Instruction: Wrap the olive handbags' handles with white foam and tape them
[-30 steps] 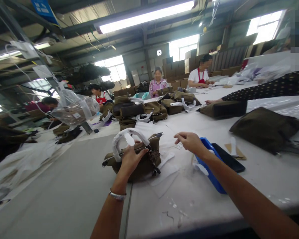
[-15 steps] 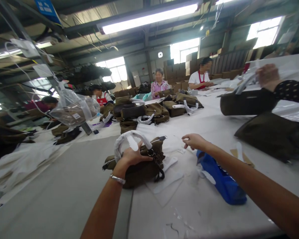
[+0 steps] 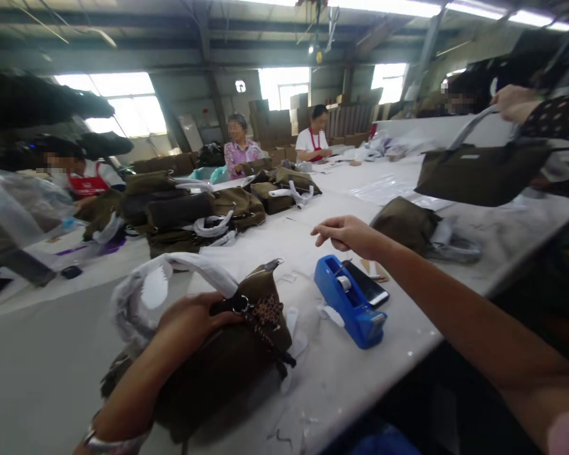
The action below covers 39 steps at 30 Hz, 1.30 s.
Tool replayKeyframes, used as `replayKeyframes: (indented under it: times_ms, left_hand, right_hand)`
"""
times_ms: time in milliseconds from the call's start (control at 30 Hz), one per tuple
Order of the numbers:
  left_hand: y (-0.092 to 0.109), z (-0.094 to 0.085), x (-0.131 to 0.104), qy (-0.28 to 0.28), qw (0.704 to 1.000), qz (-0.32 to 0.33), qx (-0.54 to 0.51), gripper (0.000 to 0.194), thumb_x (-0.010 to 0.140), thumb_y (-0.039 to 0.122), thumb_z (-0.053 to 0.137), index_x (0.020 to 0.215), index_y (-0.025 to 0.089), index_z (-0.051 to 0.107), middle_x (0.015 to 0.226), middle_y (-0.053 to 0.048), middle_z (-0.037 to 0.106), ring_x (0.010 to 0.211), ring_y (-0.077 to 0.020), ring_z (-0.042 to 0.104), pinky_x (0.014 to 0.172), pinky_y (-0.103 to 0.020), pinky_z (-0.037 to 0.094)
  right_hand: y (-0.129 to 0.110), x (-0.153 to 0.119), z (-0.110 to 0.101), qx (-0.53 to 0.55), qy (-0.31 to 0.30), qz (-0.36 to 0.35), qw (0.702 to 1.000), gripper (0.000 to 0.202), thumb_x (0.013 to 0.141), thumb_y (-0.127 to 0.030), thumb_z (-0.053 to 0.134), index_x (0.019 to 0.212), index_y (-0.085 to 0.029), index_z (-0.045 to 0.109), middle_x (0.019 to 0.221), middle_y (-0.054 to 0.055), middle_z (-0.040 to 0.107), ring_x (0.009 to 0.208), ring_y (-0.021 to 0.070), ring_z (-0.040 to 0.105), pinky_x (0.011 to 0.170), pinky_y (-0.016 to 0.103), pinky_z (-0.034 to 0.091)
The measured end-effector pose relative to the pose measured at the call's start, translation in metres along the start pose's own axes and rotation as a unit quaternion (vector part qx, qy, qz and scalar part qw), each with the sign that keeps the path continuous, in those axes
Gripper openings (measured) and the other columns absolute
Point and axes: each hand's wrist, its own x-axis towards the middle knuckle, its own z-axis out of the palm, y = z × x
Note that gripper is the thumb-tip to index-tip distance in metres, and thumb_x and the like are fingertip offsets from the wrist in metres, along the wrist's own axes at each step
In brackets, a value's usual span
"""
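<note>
A dark olive handbag (image 3: 218, 385) stands at the table's near left, its handles (image 3: 194, 262) wrapped in white padding. My left hand (image 3: 189, 325) grips its top beside the handle base, thumb along the upper edge and the other fingers partly hidden. A leopard-patterned charm (image 3: 268, 311) and a dark cord hang from the bag's ring. Over the table's middle, my right hand (image 3: 341, 232) is raised with its fingers pinched together; whatever may be between them is too small to make out. Below that hand sits a blue tape dispenser (image 3: 355, 309), with a phone (image 3: 367, 284) beside it.
Several olive bags (image 3: 194, 208) with wrapped handles are heaped at the far left. At right, a co-worker's hand (image 3: 516, 103) in a dotted sleeve holds up another handbag (image 3: 488, 174). An olive bag (image 3: 405, 221) lies behind my right forearm. Other people work across the white table (image 3: 341, 196).
The view has turned right and come closer to the bag. My left hand still grips the bag; my right hand stays pinched. The co-worker's handbag is lifted clear of the bag lying below.
</note>
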Motion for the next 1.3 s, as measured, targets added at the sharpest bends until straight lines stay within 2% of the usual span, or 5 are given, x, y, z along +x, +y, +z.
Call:
replayKeyframes:
  times_ms: [300,500,667,1033,1300]
  left_hand:
    - [-0.019,0.039,0.027,-0.006,0.972,0.218,-0.086,0.028,0.07,0.042,0.069,0.093,0.033,0.083,0.098,-0.005,0.081,0.092,-0.0318,0.075,0.088,-0.041,0.059]
    - [-0.006,0.046,0.015,0.195,0.935,0.287,-0.073,0.027,0.087,0.049,0.063,0.105,0.035,0.079,0.119,-0.005,0.076,0.113,-0.0351,0.069,0.105,-0.054,0.052]
    - [0.014,0.065,-0.014,0.292,0.926,0.224,-0.078,0.032,0.098,0.033,0.053,0.124,0.031,0.071,0.132,-0.003,0.07,0.127,-0.0277,0.062,0.114,-0.047,0.048]
    - [0.022,0.081,-0.029,0.298,0.925,0.162,-0.172,0.039,0.095,0.026,0.058,0.133,0.025,0.062,0.138,-0.005,0.067,0.131,-0.0235,0.06,0.12,-0.043,0.041]
    - [0.038,0.1,-0.073,0.413,0.885,0.076,-0.201,0.02,0.1,0.035,0.056,0.109,0.022,0.068,0.109,-0.007,0.073,0.1,-0.0227,0.069,0.094,-0.038,0.056]
  right_hand:
    - [0.03,-0.039,-0.08,-0.213,0.062,0.084,0.971,0.023,0.088,-0.035,0.068,0.086,-0.015,0.079,0.076,0.007,0.079,0.039,0.0054,0.042,0.036,0.019,0.032]
    - [0.099,-0.024,-0.069,-0.301,0.137,0.091,0.939,0.009,0.082,-0.017,0.071,0.083,-0.011,0.078,0.073,0.01,0.077,0.053,0.0174,0.067,0.06,0.03,0.058]
    - [0.081,-0.048,-0.031,-0.315,0.216,-0.06,0.922,0.044,0.089,-0.018,0.062,0.133,-0.016,0.066,0.146,0.015,0.06,0.14,0.0333,0.051,0.12,0.051,0.037]
    - [0.08,-0.124,0.16,0.164,0.081,-0.015,0.983,0.121,0.076,-0.052,0.083,0.165,-0.034,0.002,0.154,0.011,0.051,0.142,0.0309,0.05,0.12,0.051,0.041]
    - [0.077,-0.083,0.156,0.197,0.093,-0.06,0.974,0.115,0.068,-0.035,0.086,0.162,-0.023,0.02,0.11,0.006,0.076,0.112,0.0299,0.071,0.109,0.049,0.051]
